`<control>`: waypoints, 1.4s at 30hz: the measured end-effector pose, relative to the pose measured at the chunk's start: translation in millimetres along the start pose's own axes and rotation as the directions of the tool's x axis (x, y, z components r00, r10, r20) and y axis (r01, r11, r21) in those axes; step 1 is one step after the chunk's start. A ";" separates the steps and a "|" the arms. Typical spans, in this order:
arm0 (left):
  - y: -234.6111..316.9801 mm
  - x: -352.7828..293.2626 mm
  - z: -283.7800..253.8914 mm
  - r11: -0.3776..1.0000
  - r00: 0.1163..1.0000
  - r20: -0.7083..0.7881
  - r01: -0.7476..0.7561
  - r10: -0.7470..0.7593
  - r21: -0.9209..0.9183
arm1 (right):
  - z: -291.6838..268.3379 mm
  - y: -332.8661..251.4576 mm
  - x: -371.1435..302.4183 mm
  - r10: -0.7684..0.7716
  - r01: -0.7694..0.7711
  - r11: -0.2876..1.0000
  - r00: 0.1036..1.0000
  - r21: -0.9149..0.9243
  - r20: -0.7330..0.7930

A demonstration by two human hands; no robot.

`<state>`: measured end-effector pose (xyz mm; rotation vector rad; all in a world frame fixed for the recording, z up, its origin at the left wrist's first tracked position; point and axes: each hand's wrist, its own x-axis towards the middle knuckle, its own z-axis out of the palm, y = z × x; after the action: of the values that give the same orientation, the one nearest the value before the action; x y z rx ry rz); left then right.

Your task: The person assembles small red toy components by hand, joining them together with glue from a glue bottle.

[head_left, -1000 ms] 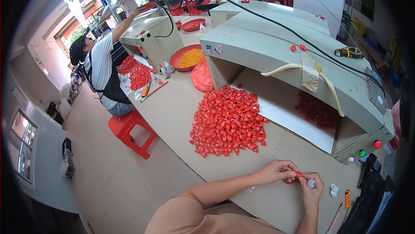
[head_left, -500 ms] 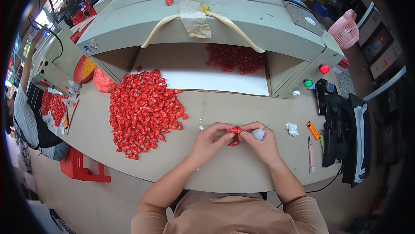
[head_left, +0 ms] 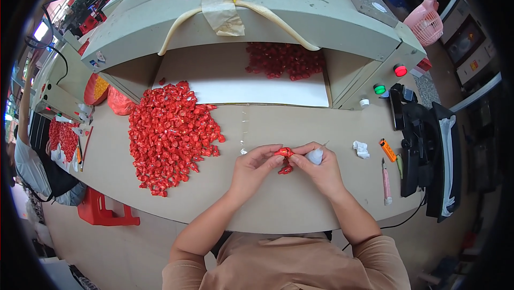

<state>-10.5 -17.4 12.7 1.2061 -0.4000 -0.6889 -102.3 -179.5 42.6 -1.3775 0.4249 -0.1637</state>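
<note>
In front of my body, both hands pinch a small glossy red piece (head_left: 285, 170) with rounded ends; its exact kind is too small to make out. My left hand (head_left: 250, 168) has thumb and fingers closed on its left side. From the other side, the thumb and fingers of my right hand (head_left: 322, 175) grip it too. Tucked in the right hand's fingers is a small whitish squeeze bottle (head_left: 315, 156) with a thin needle tip pointing up and away. A large heap of similar red pieces (head_left: 171, 137) lies on the table to the left of my hands.
Ahead stands a pale green cabinet (head_left: 278, 19) with a white-floored opening holding more red pieces (head_left: 286, 61). At right lie a crumpled tissue (head_left: 361, 149), an orange lighter (head_left: 387, 149), a pink craft knife (head_left: 386, 183) and a black stand (head_left: 415, 151). A person (head_left: 40, 167) sits far left.
The whole view has shifted slightly, so the cabinet and heap appear higher and farther left. Both hands still hold the red piece, which appears slightly turned; the bottle stays in my right hand.
</note>
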 end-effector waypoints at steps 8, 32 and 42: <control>-0.9 1.2 -2.3 0.880 0.966 0.039 -0.250 0.256 0.403 | -4.5 2.7 3.0 0.013 -0.014 0.999 0.999 0.036 0.038; -7.9 -0.3 -0.9 0.699 0.867 0.092 -0.453 0.489 0.554 | 2.3 6.7 4.8 -0.040 0.041 0.997 0.999 0.065 -0.012; -16.8 -10.3 6.5 0.939 0.959 -0.003 -0.278 0.284 0.202 | 5.6 7.5 -3.8 -0.083 0.083 0.996 0.996 0.010 -0.020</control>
<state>-26.7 -18.3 -0.3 1.3156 -0.6131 -0.3878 -104.6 -171.5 36.8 -1.3843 0.3821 -0.2476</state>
